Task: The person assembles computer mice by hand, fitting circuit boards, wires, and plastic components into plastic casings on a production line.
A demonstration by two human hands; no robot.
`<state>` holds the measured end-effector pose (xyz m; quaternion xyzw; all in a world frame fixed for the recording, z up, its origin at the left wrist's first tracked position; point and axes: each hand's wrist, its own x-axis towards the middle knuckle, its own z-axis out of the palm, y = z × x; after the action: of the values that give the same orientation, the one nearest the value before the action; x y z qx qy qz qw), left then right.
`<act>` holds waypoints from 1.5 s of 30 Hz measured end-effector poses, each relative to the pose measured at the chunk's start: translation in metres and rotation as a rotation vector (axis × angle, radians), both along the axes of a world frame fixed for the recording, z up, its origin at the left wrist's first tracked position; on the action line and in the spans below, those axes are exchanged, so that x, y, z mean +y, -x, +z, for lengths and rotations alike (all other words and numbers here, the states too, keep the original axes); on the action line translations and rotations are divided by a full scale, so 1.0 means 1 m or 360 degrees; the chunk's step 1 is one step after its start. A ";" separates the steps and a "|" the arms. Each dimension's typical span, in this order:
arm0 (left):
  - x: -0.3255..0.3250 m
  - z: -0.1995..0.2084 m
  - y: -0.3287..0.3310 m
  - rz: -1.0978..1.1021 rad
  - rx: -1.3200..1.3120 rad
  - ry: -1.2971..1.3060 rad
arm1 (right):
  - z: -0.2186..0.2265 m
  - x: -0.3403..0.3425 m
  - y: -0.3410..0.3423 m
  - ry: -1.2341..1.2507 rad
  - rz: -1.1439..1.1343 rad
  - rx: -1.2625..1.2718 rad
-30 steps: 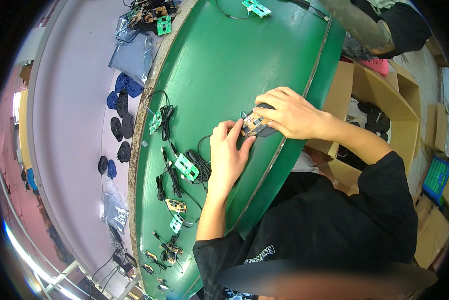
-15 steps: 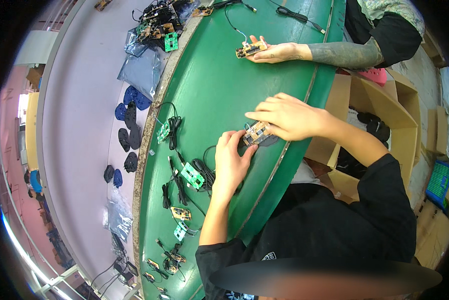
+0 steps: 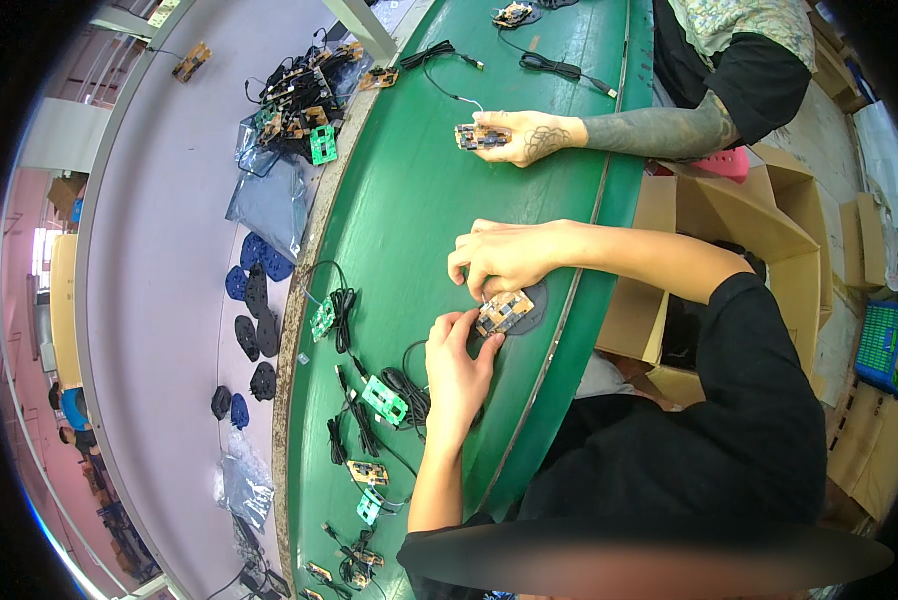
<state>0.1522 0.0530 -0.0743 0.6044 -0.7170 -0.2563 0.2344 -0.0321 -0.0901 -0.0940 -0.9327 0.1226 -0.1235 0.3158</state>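
A tan circuit board with dark components lies over a dark rounded pad on the green belt. My left hand pinches the board's near left corner between thumb and fingers. Curled over the far left end of the same board is my right hand, its thumb and fingertips drawn together. What those fingertips hold is too small to make out. Just left of my left wrist lie a green circuit board and a coiled black cable.
Across the belt, a co-worker's hand holds another tan board. Several boards with cables lie along the belt's left side. Dark and blue pads and a heap of boards occupy the pale shelf. A cardboard box stands right.
My right hand has shifted from the board's right side to its far left end, fingers now curled. My left hand keeps its pinch. The co-worker's hand has turned over with its board.
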 end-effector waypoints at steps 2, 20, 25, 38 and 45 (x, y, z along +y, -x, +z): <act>-0.001 0.001 0.000 -0.0001 0.0000 -0.0009 | 0.002 -0.003 -0.003 -0.0008 0.0030 0.0074; -0.002 0.000 0.001 -0.0048 -0.0062 -0.0026 | 0.006 0.069 0.050 0.0200 -0.0484 -0.0029; -0.010 0.000 0.009 -0.0043 0.0004 0.0032 | 0.015 0.075 0.058 0.0371 -0.0554 0.0028; -0.050 -0.081 0.046 -0.0260 -0.0462 0.0263 | -0.055 0.035 0.085 0.0284 -0.0411 0.0163; 0.046 -0.089 0.012 0.0468 -0.0748 0.0307 | -0.108 -0.002 -0.004 0.0352 0.0469 -0.0132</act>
<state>0.1404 0.0987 -0.1638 0.7196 -0.6773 -0.0033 0.1531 -0.0285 -0.0917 -0.2023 -0.9638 -0.0428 -0.1269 0.2308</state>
